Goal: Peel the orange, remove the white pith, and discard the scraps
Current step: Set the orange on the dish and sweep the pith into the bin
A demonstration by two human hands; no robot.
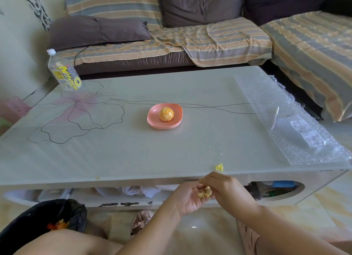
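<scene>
A peeled orange [166, 114] sits on a pink plate [155, 119] in the middle of the table. My left hand [185, 199] and my right hand [226, 190] meet just below the table's front edge, both gripping a clump of pale pith scraps [204, 192] between them. A small yellowish scrap [219, 167] lies on the tabletop near the front edge, just above my hands. A bin lined with a black bag [43, 216] stands on the floor at lower left, with orange peel [57, 225] inside it.
A plastic bottle [63, 72] stands at the table's far left corner. Bubble wrap [285, 121] covers the table's right side. A sofa with striped covers and grey cushions [190, 35] runs behind the table. My knee fills the lower left.
</scene>
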